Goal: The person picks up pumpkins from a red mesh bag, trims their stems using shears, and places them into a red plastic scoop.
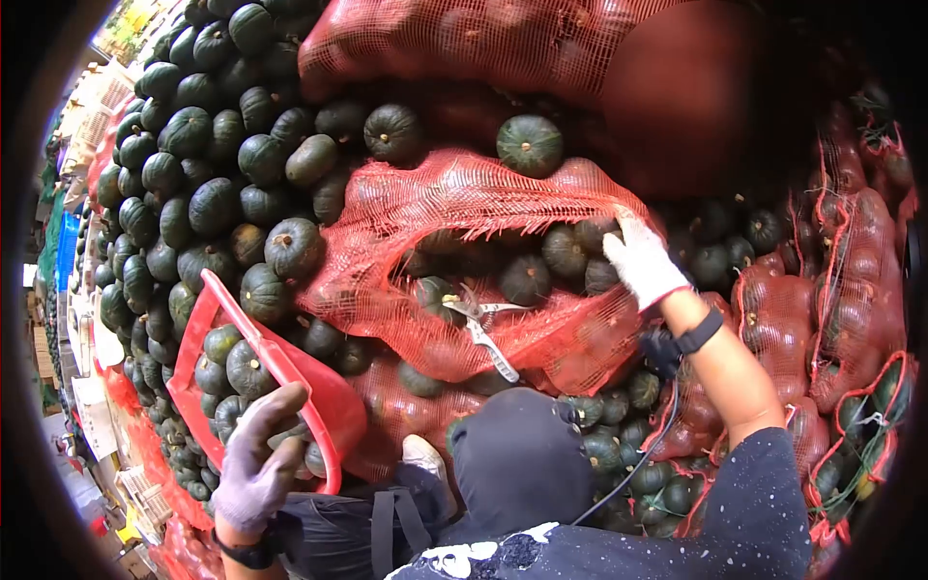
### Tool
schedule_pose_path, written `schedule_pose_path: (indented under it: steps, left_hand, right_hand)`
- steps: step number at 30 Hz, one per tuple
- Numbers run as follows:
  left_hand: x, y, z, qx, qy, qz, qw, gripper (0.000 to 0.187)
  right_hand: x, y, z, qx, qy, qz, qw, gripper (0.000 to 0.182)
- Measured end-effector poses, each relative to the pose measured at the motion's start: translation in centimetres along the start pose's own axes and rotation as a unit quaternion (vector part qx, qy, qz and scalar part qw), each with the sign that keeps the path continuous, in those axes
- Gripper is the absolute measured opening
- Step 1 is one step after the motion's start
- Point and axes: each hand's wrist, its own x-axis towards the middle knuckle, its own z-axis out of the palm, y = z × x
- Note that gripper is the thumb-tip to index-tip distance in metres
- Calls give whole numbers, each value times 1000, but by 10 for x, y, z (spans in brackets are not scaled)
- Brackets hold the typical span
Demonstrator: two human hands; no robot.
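Note:
My left hand [256, 469], in a greyish glove, is beside the rim of a red plastic basket [266, 353] that holds several green squashes. Its fingers are bent but apart, with nothing seen between them. In a white glove, my right hand [643, 261] grips the right edge of a torn-open red mesh bag [435, 193]. Dark green squashes [525, 280] show through the wide opening. A pair of shears [478, 329] with light handles lies across the lower edge of that opening.
Loose squashes [213, 203] are piled high on the left. More filled red mesh bags lie at the top [464, 39] and on the right [860, 280]. A dark-covered head [522, 454] and a light shoe [425, 459] show at the bottom. One squash [530, 145] sits above the torn bag.

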Motion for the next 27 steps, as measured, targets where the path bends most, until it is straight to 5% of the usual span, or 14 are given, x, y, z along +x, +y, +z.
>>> schedule_pose_path:
  steps: [2,5,8,9,12,16,17,18,22,23,24,25,26,27]
  left_hand:
    - [12,-7,16,-3,-8,-64,998,52]
    - [13,-10,18,159,-64,38,984,51]
    - [-3,-21,16,28,-33,-120,992,51]
    - [0,-19,26,-5,3,-103,995,51]
    - [14,-32,56,-69,61,-51,995,47]
    - [21,-45,98,-167,24,-73,983,45]
    - [23,-59,97,28,-57,33,997,47]
    - [22,-44,95,-6,-88,-2,996,49]
    - [22,-51,93,-133,-21,-82,988,49]
    - [23,-59,92,-105,-2,-76,992,49]
    - [24,-65,90,-108,3,-78,991,49]
    - [26,-70,87,-110,8,-81,991,49]
    - [27,-75,86,-112,12,-84,990,49]
    - [27,-82,85,-105,21,-76,991,48]
  right_hand:
    - [12,17,2,-29,0,-41,999,60]
    - [26,-61,-57,-91,-155,39,983,38]
    - [39,-35,-10,-301,-104,-24,948,25]
    - [33,-32,3,-302,-15,-76,950,22]
    - [46,-11,9,-220,-15,-201,954,16]
    - [46,-6,-3,-308,-4,-268,913,6]
    - [35,-17,-17,-279,-17,-323,904,20]
    - [23,-36,-22,-275,-72,-249,926,42]
    - [-43,-35,-9,53,-1,-102,993,55]
    - [-54,-29,-13,368,-132,81,917,65]
    - [-51,-30,-29,520,-218,107,819,74]
    - [-63,-26,-22,435,-96,103,889,66]
    - [-47,-28,-79,545,-122,136,819,62]
    - [-42,-30,-97,641,72,232,729,56]
